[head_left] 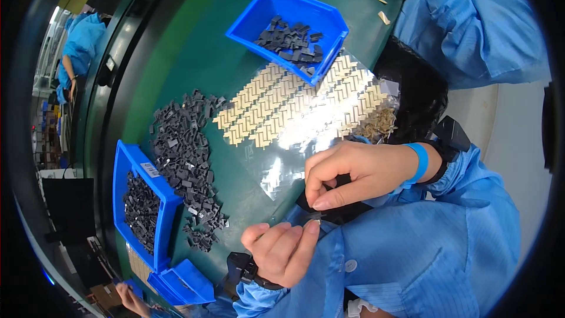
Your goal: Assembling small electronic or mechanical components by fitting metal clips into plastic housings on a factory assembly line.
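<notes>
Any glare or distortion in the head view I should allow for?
Head view: white glare on the clear plastic washes out some tan pieces; the green table's edge curves; the small piece between left hand and right hand is hard to make out.

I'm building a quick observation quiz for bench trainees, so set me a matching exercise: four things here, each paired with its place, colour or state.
1. Loose pile
2. Herringbone-patterned pieces
3. Upper bin
4. Plain wristband

A. Blue, holding dark pieces
B. Around the wrist of the right hand
C. Dark grey, on the green tabletop
D. Pale tan

Pairs: 1-C, 2-D, 3-A, 4-B
</notes>
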Demonstrator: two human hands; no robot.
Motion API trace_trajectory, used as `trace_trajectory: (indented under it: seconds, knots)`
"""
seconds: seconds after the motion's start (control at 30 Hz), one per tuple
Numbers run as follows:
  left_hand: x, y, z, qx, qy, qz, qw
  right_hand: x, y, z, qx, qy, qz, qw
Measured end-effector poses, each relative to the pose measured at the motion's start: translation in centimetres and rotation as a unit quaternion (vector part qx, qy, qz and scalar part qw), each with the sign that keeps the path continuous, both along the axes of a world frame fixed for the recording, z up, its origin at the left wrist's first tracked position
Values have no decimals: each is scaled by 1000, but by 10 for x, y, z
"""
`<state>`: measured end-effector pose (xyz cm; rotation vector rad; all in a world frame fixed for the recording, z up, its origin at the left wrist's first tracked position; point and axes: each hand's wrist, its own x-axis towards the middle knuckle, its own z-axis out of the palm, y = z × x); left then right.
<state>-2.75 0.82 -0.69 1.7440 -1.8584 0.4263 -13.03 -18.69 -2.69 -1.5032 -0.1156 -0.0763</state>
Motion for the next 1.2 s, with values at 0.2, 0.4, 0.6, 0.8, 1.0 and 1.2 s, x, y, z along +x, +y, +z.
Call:
trace_trajectory:
  seconds: [0.2, 0.4, 0.6, 0.8, 1.0, 1.2]
  knots:
    - [4, 3, -3, 15, 3, -24, 1000, 6, -4, 4, 16, 43, 85, 995]
    - [11, -3, -5, 49, 27, -10, 998, 6, 3, 3, -36, -4, 18, 999]
    - [62, -2, -10, 98, -52, 296, 949, 0, -6, 1, -56, -22, -248, 967]
    - [94, 8, -30, 126, -31, 359, 924, -4, -7, -7, -17, -36, -248, 968]
    - [101, 2, -41, 86, -15, 366, 926, -8, -4, -4, -5, -24, -239, 971]
    - [87, 6, -5, -15, 128, 370, 920, -7, -4, -1, -55, -69, -235, 968]
